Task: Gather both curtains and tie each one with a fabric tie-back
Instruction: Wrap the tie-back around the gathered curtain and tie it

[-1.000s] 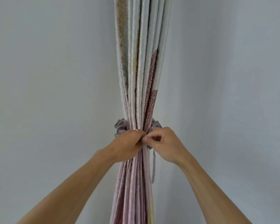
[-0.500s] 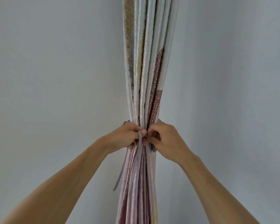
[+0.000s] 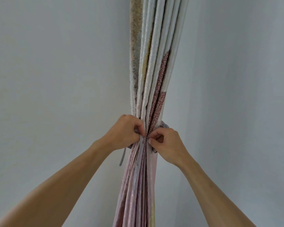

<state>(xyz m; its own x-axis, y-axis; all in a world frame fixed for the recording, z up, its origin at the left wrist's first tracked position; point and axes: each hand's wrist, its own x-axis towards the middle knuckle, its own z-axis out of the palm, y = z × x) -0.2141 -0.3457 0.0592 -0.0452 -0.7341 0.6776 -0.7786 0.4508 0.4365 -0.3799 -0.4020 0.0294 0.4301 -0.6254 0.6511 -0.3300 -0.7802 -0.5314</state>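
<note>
Curtain [image 3: 154,66] fabric hangs gathered into one tight bundle, its long axis running nearly vertical and leaning slightly to the right toward the top, in front of a plain grey wall [image 3: 56,63]. The folds are pale grey-white above, with a dark red patterned strip on the right side, and turn pinkish below the waist of the bundle. At that narrowest point a grey fabric tie-back [image 3: 164,125] wraps around the bundle; part of it shows behind the right edge. The left hand [image 3: 126,131] and the right hand [image 3: 166,143] meet at the front of the bundle, fingers curled closed, each pinching a thin grey cord of the tie-back between thumb and fingertips. One cord end [image 3: 122,158] hangs down at the bundle's left edge, pointing downward and slightly left; another [image 3: 138,154] drops straight along the front folds.
</note>
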